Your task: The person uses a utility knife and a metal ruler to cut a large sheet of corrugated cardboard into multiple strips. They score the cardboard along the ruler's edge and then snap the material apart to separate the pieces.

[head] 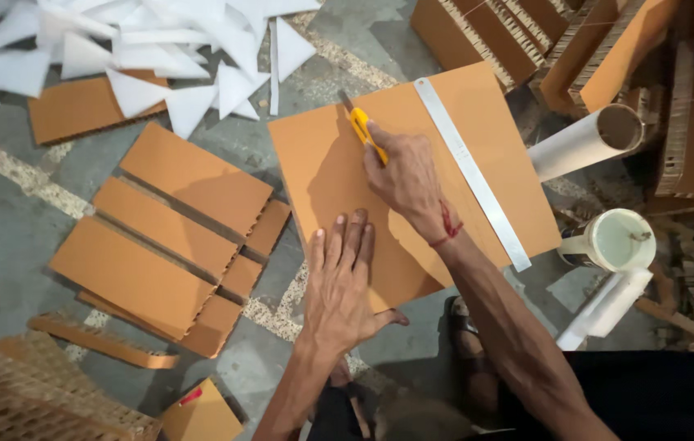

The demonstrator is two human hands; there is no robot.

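A large brown cardboard sheet (322,175) lies on the floor in front of me. My right hand (404,175) grips a yellow utility knife (361,128) with its blade end on the sheet near the far edge. A red thread is tied around that wrist. My left hand (340,278) presses flat on the near part of the sheet, fingers spread. A long metal ruler (471,171) lies diagonally across the right side of the sheet, apart from both hands.
Cut cardboard strips (163,237) are stacked at the left. White paper triangles (159,49) are piled at the top left. A paper roll (588,140), a white jug (616,239) and honeycomb cardboard blocks (576,41) sit at the right. My sandalled foot (465,327) rests on the grey floor.
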